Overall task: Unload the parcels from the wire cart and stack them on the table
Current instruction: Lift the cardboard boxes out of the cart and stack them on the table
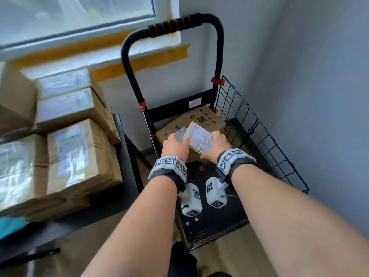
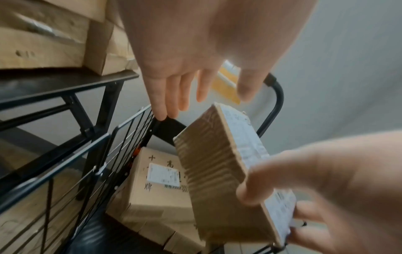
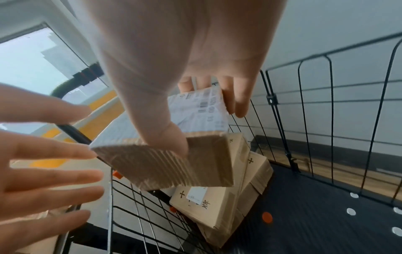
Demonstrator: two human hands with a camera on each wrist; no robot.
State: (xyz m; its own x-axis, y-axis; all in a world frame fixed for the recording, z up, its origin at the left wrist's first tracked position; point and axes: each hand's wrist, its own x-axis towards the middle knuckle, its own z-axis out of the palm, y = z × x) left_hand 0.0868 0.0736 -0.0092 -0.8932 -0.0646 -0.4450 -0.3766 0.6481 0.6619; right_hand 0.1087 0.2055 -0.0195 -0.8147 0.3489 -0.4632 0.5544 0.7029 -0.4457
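Fingers (image 3: 239, 103) and thumb of right hand (image 1: 214, 145) pinch a small labelled parcel (image 1: 199, 137), lifted clear above the wire cart (image 1: 265, 140). Left hand (image 1: 176, 145) beside it, fingers straight and spread, holding nothing. Bench (image 1: 119, 124) at left already carries a stack of parcels (image 1: 79, 154). Printed cartons (image 1: 201, 120) remain at cart's far end. Judged: well along, held parcel plus those cartons left.

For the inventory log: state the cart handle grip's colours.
Black foam with red bands on the handle grip; head view shows it best.

Head view looks down from above; both wrist views look close along the fingers; all share the cart (image 1: 259, 136).
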